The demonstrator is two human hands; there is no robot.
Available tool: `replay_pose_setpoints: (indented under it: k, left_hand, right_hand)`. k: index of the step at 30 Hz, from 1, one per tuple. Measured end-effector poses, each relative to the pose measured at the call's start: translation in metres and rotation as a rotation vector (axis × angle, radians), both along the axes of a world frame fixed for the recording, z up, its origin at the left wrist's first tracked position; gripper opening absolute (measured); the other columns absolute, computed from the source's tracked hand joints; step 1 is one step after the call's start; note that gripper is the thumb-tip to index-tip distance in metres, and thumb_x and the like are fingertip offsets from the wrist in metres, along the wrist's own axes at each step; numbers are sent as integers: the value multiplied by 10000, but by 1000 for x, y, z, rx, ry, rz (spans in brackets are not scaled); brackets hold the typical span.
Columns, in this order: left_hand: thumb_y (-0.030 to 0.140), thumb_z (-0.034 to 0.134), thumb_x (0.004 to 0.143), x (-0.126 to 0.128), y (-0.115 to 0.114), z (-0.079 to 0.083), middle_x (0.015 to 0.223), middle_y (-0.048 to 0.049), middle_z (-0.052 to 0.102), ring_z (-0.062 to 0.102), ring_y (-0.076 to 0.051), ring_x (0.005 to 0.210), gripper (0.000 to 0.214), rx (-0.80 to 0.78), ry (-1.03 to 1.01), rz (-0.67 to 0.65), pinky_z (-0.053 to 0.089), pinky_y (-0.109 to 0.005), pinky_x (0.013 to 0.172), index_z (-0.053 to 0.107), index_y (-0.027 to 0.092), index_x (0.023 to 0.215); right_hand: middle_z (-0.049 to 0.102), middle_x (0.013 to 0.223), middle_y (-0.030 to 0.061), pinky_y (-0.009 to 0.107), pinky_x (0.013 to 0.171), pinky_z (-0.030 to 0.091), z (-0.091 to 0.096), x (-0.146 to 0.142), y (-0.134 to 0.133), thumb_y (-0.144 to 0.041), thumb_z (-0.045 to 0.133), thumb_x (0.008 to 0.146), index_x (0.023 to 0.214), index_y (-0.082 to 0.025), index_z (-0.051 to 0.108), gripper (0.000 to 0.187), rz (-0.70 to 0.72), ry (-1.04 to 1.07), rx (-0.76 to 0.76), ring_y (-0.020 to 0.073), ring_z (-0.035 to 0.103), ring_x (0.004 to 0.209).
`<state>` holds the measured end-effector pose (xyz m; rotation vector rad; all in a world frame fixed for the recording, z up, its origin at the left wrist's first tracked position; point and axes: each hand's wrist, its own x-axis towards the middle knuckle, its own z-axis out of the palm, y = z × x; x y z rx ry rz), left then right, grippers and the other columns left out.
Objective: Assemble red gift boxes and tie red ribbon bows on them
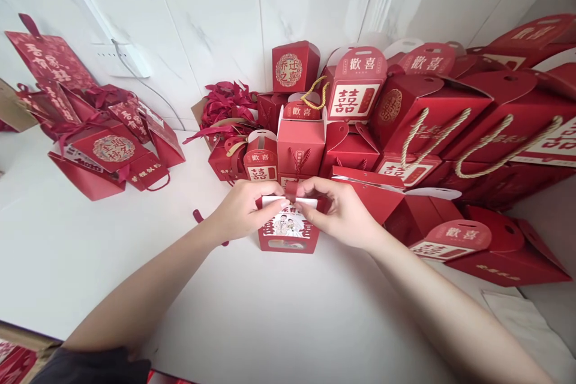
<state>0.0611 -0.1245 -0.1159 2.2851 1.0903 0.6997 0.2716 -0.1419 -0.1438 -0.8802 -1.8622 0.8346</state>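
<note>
A small red and white gift box [287, 245] printed with a wedding couple stands upright on the white table in front of me. My left hand [243, 210] is closed on its top left edge, thumb at the front. On the other side my right hand [337, 211] pinches the top right edge, its thumb almost meeting the left one. Between the fingertips a dark red ribbon strap [291, 191] rises from the box top. Fingers hide how the strap is fastened. Another dark red strap [197, 216] lies on the table, partly covered by my left wrist.
Red gift boxes with rope handles [432, 126] are stacked along the wall at the right. A heap of dark red ribbons [229, 105] sits behind my left hand. Ribboned boxes [108, 150] stand at the left, near a wall socket strip [121, 61] with a cable.
</note>
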Motion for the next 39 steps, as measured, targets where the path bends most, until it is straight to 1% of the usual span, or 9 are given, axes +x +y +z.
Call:
replay_pose_setpoints:
  k: [3, 6, 9, 14, 22, 25, 29, 35, 39]
  left_hand:
    - [321, 547, 890, -1, 3, -2, 743, -5, 656, 567, -120, 651, 218, -13, 2, -12, 413, -224, 576, 661, 145, 833]
    - [305, 561, 883, -1, 4, -3, 679, 18, 611, 509, -96, 601, 205, 23, -7, -12, 384, -216, 560, 641, 145, 782]
    - [302, 565, 880, 0, 4, -3, 637, 30, 567, 476, -86, 576, 219, 22, -17, -5, 363, -212, 540, 608, 141, 738]
    - [318, 551, 894, -1, 3, -5, 746, 2, 641, 558, -112, 654, 211, -21, -22, -11, 400, -217, 581, 621, 140, 805]
    - [318, 548, 894, -3, 4, -6, 758, -4, 649, 566, -119, 666, 212, -29, -23, -10, 407, -220, 597, 642, 137, 835]
    - [325, 546, 896, -3, 5, -5, 738, 3, 632, 540, -109, 646, 220, -42, -30, -31, 398, -216, 585, 640, 139, 825]
    - [327, 545, 897, -4, 5, -4, 714, 9, 618, 521, -104, 632, 223, -43, -35, -42, 390, -214, 575, 649, 144, 823]
    - [349, 530, 903, -5, 6, -7, 770, -17, 656, 571, -127, 669, 246, -42, -42, -55, 405, -220, 570, 654, 145, 843]
    - [338, 517, 910, -6, 6, -5, 729, -3, 639, 538, -110, 614, 239, 22, 6, -55, 377, -219, 546, 651, 149, 850]
  right_hand:
    - [637, 903, 15, 260, 765, 495, -3, -3, 1, -178, 601, 825, 959, -200, 587, 136, -21, 33, 42, 150, 608, 837]
    - [620, 902, 15, 251, 740, 490, -6, -5, 1, -152, 594, 802, 955, -207, 562, 166, -46, 50, 48, 150, 597, 831]
    - [588, 892, 8, 229, 671, 468, -7, -6, 1, -108, 566, 776, 932, -207, 533, 188, -44, 41, 38, 135, 561, 782]
    - [551, 869, 4, 199, 526, 385, -6, -4, -1, -141, 540, 820, 922, -206, 517, 123, 5, 3, -5, 118, 500, 710]
    - [566, 881, 11, 233, 642, 438, -6, -7, -1, -240, 584, 876, 918, -204, 520, 84, 1, 42, 5, 136, 529, 768]
    - [572, 903, 21, 256, 707, 466, -9, -6, 1, -307, 571, 907, 924, -207, 529, 110, 49, 86, -62, 147, 543, 801]
    - [565, 901, 18, 245, 666, 473, -13, -6, 4, -360, 572, 912, 926, -213, 527, 154, 108, 138, -164, 146, 550, 794]
    - [577, 901, 19, 252, 689, 479, -14, -7, 4, -328, 568, 911, 919, -211, 529, 123, 71, 123, -111, 147, 558, 800]
    - [608, 891, 21, 264, 712, 478, -13, -7, 2, -263, 594, 879, 908, -204, 556, 75, -9, 63, 1, 152, 570, 797]
